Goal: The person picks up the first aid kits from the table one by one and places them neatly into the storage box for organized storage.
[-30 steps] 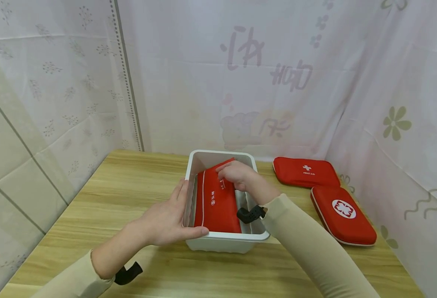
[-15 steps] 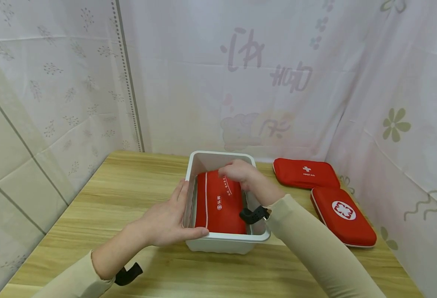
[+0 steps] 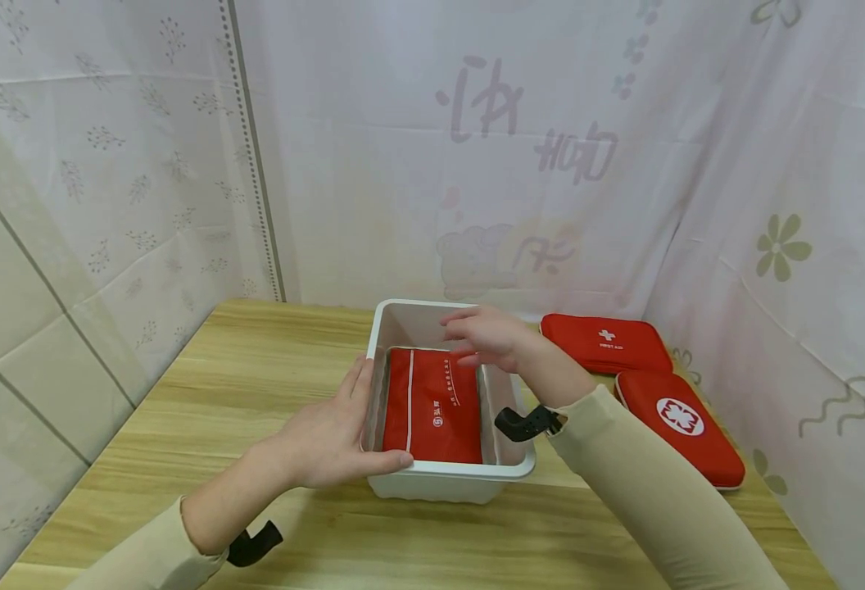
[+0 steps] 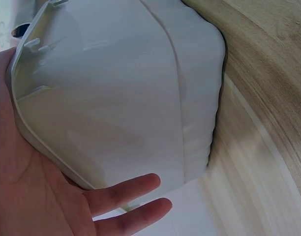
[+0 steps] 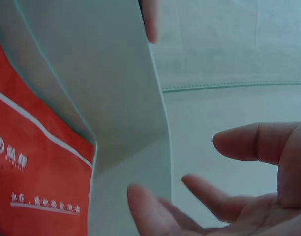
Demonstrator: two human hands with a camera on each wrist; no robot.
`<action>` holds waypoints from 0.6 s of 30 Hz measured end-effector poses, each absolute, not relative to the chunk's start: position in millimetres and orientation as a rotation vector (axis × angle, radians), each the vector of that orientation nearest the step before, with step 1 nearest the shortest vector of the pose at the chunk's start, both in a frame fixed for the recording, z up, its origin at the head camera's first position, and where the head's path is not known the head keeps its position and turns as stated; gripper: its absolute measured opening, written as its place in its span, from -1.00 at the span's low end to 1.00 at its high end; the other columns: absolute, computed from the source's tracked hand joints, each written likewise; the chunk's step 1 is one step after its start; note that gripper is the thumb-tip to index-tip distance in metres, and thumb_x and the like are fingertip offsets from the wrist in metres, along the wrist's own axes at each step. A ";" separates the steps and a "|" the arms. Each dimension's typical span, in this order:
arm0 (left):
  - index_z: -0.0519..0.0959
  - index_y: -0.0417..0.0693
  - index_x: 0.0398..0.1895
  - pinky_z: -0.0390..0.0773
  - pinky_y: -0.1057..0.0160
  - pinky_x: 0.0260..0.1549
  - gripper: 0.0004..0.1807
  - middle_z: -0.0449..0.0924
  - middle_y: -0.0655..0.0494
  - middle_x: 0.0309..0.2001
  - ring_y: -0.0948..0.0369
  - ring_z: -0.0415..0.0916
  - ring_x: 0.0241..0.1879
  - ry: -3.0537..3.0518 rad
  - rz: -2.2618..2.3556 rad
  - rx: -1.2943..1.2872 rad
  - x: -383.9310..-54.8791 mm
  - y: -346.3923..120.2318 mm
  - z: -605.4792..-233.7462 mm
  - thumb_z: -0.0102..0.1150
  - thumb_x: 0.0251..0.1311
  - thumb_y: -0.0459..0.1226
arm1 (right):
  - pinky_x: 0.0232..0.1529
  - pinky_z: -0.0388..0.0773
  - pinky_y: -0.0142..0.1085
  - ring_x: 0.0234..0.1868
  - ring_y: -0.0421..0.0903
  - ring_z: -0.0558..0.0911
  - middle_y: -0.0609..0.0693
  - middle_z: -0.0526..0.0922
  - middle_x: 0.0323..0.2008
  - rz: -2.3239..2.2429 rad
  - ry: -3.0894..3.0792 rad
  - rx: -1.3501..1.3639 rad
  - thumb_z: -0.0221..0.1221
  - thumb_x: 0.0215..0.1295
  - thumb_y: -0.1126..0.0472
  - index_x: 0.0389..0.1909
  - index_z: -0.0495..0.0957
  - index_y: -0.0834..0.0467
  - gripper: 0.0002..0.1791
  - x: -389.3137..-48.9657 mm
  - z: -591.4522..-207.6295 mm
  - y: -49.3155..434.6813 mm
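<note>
Left hand (image 3: pixel 327 438) lay spread against the near left corner of the white bin (image 3: pixel 450 482), fingers straight along the left wall, thumb stretched along the near rim. In the left wrist view (image 4: pixel 47 196), seen as an open palm flat against the bin's outer wall (image 4: pixel 121 98), fingertips reaching past the lower edge; gripping nothing, only pressing. Right hand (image 3: pixel 486 336) hovered above the far right part of the bin, fingers loosely extended and slightly apart, holding nothing. Seen from the right wrist (image 5: pixel 239 196) with palm open, fingers relaxed and a little bent, clear of the bin's inner wall (image 5: pixel 106 88); no contact with the pouch visible.

Red pouch (image 3: pixel 432 406) lay flat inside the bin on its floor, filling most of it, white piping along its left side and small white print on top. Shown in the right wrist view (image 5: pixel 32 167) as red fabric with a white line and lettering, tucked against the wall.

Bin stood on the wooden counter (image 3: pixel 255 369), near its middle. To the right of the bin, well apart from the left hand, lay a red first-aid case with a small cross (image 3: pixel 605 341), and just in front of it, touching or nearly touching, a red case with a round white emblem (image 3: pixel 679 426). Both rested closed on the counter beside the draped white sheet (image 3: pixel 772 205).
</note>
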State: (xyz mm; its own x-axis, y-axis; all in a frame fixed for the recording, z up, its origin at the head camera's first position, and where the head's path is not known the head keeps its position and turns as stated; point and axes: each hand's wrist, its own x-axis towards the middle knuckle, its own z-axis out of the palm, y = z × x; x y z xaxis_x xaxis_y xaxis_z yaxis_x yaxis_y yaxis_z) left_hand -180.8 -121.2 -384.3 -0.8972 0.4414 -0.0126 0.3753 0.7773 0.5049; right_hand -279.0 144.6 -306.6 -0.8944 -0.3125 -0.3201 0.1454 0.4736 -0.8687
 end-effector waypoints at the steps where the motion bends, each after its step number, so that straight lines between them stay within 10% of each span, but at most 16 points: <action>1: -0.27 -0.09 0.84 0.80 -0.10 -0.04 0.54 -0.17 -0.15 0.82 -0.08 0.70 0.16 2.837 0.769 0.653 -181.0 -121.7 -384.6 0.21 0.10 0.61 | 0.48 0.55 0.13 0.49 0.34 0.55 0.32 0.43 0.57 -1.399 2.286 -0.165 0.05 0.65 0.14 0.60 0.38 0.26 -0.40 -278.3 -305.1 148.2; 18: -0.30 -0.12 0.84 0.79 -0.11 -0.06 0.56 -0.20 -0.15 0.83 -0.05 0.71 0.10 2.840 0.751 0.651 -180.3 -120.9 -385.2 0.19 0.10 0.62 | 0.05 0.69 -0.39 0.04 -0.24 0.73 0.07 0.70 0.27 -1.407 2.740 -0.389 0.25 0.64 -0.05 0.43 0.58 0.11 -0.49 -267.2 -309.4 269.2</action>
State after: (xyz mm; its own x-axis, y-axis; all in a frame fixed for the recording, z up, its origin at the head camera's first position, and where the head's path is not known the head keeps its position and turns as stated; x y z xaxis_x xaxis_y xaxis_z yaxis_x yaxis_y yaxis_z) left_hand -180.3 -120.9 -385.2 -0.8981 0.4395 -0.0170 0.3736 0.7827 0.4977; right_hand -267.2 269.2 -309.4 -0.9680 -0.2378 0.0806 -0.2041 0.5582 -0.8042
